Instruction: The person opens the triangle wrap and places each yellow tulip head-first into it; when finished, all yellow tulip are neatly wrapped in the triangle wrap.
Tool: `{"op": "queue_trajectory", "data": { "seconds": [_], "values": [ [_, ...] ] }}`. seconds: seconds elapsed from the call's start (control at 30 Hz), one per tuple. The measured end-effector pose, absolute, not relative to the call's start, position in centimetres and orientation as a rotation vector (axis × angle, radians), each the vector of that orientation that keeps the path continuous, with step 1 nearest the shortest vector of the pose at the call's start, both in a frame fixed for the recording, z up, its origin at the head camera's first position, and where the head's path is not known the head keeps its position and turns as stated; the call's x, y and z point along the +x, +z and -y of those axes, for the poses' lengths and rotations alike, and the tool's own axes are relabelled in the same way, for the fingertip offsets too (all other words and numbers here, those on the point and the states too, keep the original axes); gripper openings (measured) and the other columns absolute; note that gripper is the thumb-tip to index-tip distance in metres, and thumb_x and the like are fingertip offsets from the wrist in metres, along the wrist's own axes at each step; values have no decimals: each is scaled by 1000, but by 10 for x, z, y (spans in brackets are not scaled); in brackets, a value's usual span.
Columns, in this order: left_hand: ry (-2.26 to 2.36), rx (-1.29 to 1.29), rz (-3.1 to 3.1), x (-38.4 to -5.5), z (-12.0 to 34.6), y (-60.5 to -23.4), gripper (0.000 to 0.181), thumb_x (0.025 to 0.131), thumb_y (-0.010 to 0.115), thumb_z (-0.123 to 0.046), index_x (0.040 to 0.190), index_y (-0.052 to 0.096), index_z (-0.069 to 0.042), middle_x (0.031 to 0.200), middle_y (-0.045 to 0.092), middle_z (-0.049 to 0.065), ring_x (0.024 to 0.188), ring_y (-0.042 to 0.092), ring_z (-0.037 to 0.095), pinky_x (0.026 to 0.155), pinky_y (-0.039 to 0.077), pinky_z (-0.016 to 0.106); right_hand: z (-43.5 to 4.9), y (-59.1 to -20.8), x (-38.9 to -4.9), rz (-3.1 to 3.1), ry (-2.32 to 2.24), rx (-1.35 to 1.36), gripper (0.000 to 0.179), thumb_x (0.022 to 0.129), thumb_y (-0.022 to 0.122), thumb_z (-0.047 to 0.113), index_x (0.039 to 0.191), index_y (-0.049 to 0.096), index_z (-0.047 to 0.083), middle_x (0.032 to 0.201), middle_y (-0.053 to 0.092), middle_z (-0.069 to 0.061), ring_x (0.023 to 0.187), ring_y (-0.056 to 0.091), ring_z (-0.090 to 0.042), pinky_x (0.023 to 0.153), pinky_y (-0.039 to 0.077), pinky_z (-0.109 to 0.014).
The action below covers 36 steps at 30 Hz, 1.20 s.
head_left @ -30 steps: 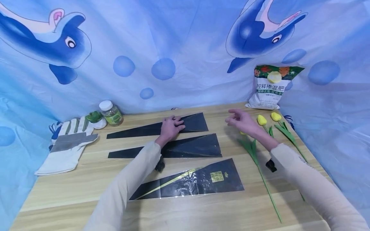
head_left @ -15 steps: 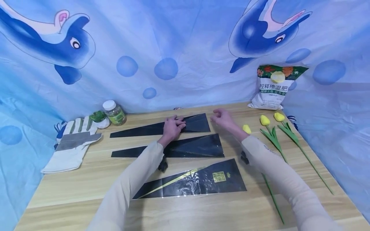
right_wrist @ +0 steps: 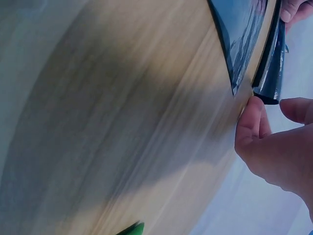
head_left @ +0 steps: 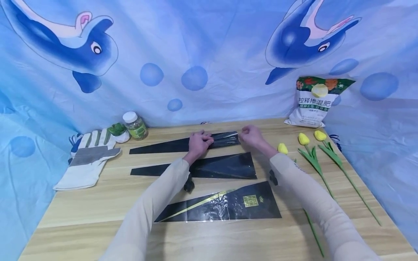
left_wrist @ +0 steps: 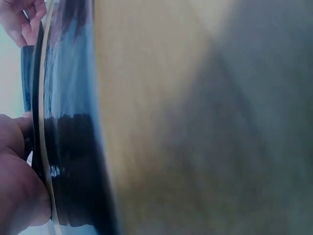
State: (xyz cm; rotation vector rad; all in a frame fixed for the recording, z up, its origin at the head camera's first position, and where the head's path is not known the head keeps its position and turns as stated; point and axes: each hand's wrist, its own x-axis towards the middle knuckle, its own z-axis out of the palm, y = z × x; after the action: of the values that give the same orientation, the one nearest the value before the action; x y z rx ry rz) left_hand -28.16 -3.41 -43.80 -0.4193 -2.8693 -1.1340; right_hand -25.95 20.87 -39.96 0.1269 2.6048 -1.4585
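Observation:
Three tapered black plastic flower sleeves lie in a row on the table. My left hand [head_left: 198, 145] rests on the middle of the far flower sleeve [head_left: 225, 139], its fingers against the film. At that sleeve's wide end my right hand [head_left: 253, 137] pinches the edges between thumb and fingers, and the film is bowed upward. In the right wrist view the curled sleeve end [right_wrist: 269, 93] lies between thumb and fingertips. The middle flower sleeve [head_left: 228, 166] lies flat, partly under my left forearm. Nearest is a flower sleeve with gold print [head_left: 235, 204].
Yellow artificial tulips [head_left: 303, 139] with green stems lie at the right, partly under my right sleeve. A fertilizer bag [head_left: 311, 103] stands behind them. At the left are white-grey work gloves [head_left: 86, 163], a small potted succulent [head_left: 119, 132] and a lidded jar [head_left: 135, 127].
My right hand has moved left from above the tulips to the far sleeve's wide end and taken hold of it. That end has narrowed and bowed. My left hand has stayed on the sleeve.

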Motion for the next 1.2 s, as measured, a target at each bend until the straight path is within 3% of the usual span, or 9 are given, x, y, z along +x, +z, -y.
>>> {"op": "queue_trajectory", "data": {
  "seconds": [0.23, 0.37, 0.47, 0.6, 0.8, 1.03, 1.2],
  "values": [
    [-1474, -337, 2689, -280, 35, -438, 13, 92, 74, -12, 101, 79, -3, 113, 72, 8, 139, 43, 28, 115, 31, 41, -202, -401, -264, -2512, -1577, 126, 57, 98, 62, 8, 146, 37, -9, 137, 55, -25, 116, 57, -34, 99, 49, -38],
    [-1423, -407, 2701, -279, 35, -440, 19, 91, 75, -14, 107, 78, -4, 118, 71, 10, 139, 42, 31, 115, 30, 43, -202, -402, -265, -2518, -1613, 173, 59, 96, 68, 11, 144, 40, -7, 131, 60, -25, 121, 57, -37, 103, 46, -43],
    [-1317, -466, 2750, -278, 36, -440, 25, 91, 76, -17, 112, 76, -5, 123, 68, 9, 140, 40, 31, 118, 21, 46, -201, -403, -264, -2530, -1636, 213, 59, 92, 73, 12, 140, 44, -8, 127, 62, -25, 118, 58, -37, 102, 47, -44],
    [-1242, -450, 2780, -278, 36, -440, 20, 91, 75, -17, 107, 78, -5, 123, 69, 5, 140, 40, 29, 120, 15, 46, -200, -405, -265, -2523, -1654, 225, 60, 88, 77, 13, 135, 46, -7, 123, 64, -24, 114, 60, -36, 100, 47, -43],
    [-1425, -340, 2694, -280, 36, -437, 12, 90, 76, -13, 97, 79, -3, 114, 72, 5, 137, 45, 28, 116, 28, 40, -200, -407, -267, -2531, -1635, 234, 60, 88, 78, 18, 134, 49, -5, 126, 62, -23, 118, 58, -36, 102, 46, -43],
    [-1543, -275, 2683, -280, 40, -433, 13, 89, 77, -14, 96, 80, -4, 116, 72, 4, 137, 46, 24, 116, 28, 38, -202, -410, -267, -2477, -1644, 223, 55, 91, 75, 17, 134, 50, -6, 129, 60, -25, 119, 57, -37, 102, 46, -42],
    [-1524, -350, 2683, -280, 42, -435, 12, 87, 79, -12, 93, 79, -1, 118, 71, 6, 137, 46, 28, 116, 28, 38, -201, -411, -266, -2443, -1650, 167, 58, 93, 73, 14, 140, 46, -7, 133, 58, -26, 121, 56, -37, 105, 44, -41]
  ]
}}
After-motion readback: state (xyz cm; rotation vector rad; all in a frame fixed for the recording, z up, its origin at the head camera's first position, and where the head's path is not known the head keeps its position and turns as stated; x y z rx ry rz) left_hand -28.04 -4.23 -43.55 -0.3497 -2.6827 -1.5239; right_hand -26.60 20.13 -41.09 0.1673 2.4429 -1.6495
